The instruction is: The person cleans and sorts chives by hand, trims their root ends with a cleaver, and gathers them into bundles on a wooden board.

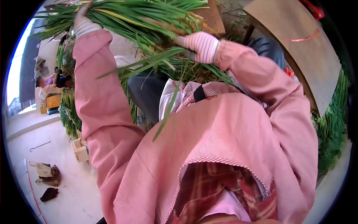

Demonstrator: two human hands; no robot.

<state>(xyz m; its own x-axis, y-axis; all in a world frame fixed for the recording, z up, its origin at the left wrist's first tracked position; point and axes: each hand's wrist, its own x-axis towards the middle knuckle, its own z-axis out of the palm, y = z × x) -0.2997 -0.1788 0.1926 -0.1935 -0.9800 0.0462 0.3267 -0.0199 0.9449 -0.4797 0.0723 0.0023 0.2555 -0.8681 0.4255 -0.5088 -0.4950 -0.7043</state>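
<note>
A large bunch of long green leaves (138,16) lies crosswise at the top of the head view, with brownish, ragged ends toward the right. My left hand (85,23), in a striped glove, is closed on its leafy left part; some fingers are hidden behind the leaves. At the brown end, my right hand (201,46) is closed around the bunch, also in a striped glove. More loose greens and brown trimmings (197,71) rest on my lap below it. A few single leaves (167,112) hang over my pink smock (209,123).
A wooden tabletop (294,48) with a red tie (304,39) on it stands at the right. Stacked greens (332,127) lie beyond its edge. To the left are more greens (69,108), a small wooden box (79,150) and, farther off, another person (52,82).
</note>
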